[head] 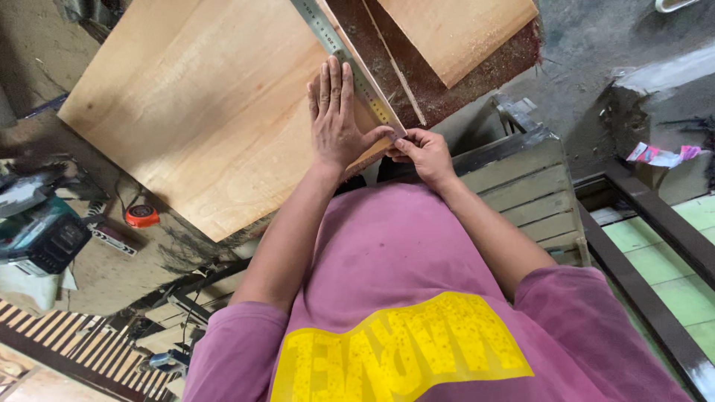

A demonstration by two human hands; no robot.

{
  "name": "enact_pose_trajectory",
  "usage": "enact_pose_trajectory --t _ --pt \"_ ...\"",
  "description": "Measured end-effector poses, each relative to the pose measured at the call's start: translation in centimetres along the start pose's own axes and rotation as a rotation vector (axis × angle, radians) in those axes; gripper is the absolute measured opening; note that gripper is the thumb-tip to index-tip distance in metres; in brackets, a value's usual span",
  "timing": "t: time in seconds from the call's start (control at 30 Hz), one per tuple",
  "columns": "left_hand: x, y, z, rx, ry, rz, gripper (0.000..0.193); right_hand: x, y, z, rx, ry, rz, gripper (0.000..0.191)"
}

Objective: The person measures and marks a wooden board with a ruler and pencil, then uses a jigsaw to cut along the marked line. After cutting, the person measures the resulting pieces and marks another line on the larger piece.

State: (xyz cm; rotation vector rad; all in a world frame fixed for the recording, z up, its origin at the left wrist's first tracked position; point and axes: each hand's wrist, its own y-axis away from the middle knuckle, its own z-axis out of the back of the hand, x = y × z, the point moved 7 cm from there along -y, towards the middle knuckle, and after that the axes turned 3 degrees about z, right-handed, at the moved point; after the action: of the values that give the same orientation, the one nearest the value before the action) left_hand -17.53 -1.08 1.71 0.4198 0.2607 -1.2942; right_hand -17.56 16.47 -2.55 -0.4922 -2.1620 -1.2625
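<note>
Plywood sheet (201, 112) fills the upper left of my view, lying on dark boards, with a metal ruler (350, 63) laid along its right edge. My left hand (335, 123) lies flat, fingers spread, pressing on sheet and ruler; my right hand (424, 152) is pinched at the ruler's near end, though I can't tell on what. An orange tape measure (141, 216) sits on the floor, lower left.

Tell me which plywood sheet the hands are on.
The large sheet at left: the left hand lies flat on it, holding the steel ruler. The smaller sheet, upper right, lies untouched.
</note>
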Motion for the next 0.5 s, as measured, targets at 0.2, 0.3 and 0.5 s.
enact_pose_trajectory --t 0.2,0.3,0.5 --pt "-0.38 -0.15 0.14 -0.062 0.025 -0.100 0.140 -0.15 -0.07 0.28 0.014 0.066 0.015 0.018" --pt "-0.05 -0.20 -0.25 0.008 0.025 -0.022 0.140 -0.18 -0.07 0.33 0.020 0.057 0.011 0.018" --pt "-0.22 -0.08 0.50 -0.054 0.026 -0.060 0.132 -0.14 -0.23 0.59 0.032 0.103 -0.021 0.018"
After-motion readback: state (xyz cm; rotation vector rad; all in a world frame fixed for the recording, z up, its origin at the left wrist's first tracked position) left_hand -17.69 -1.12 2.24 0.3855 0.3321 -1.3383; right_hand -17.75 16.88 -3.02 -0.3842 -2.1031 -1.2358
